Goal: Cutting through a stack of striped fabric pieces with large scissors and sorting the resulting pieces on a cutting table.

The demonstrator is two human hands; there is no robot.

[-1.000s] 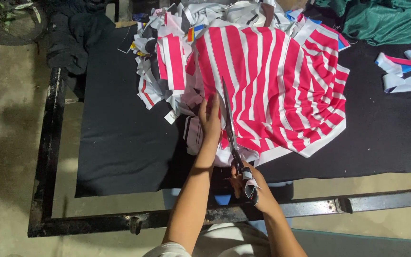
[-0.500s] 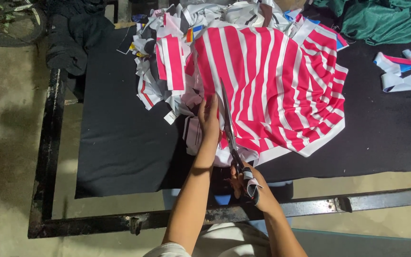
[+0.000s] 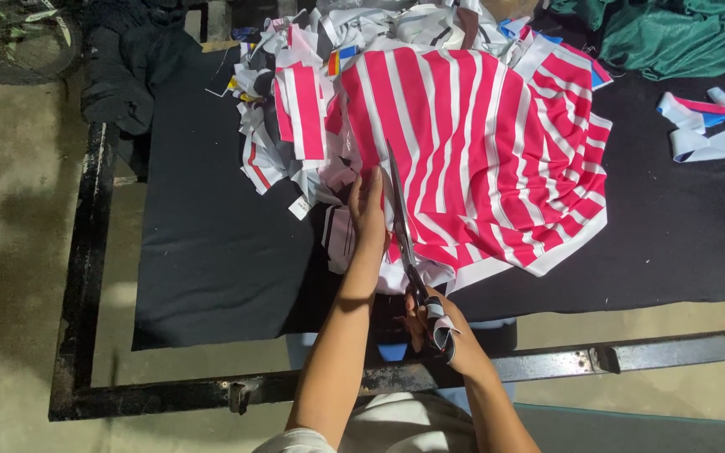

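A stack of red-and-white striped cloth (image 3: 497,159) lies spread on a black cloth-covered table (image 3: 211,252). My right hand (image 3: 438,323) grips the handles of long scissors (image 3: 403,226), whose blades run up along the left side of the striped cloth. Just left of the blades, my left hand (image 3: 368,210) rests flat with fingers together on the cloth's edge, holding it down.
Striped and white cloth offcuts (image 3: 283,126) pile up at the table's back left. Green fabric (image 3: 681,38) lies at the back right, with blue, white and pink strips (image 3: 711,126) beside it. A black metal frame (image 3: 86,277) borders the table. Dark cloth (image 3: 127,71) hangs at the far left corner.
The scissor blades have advanced a little farther up the striped cloth. My left hand stays pressed beside them.
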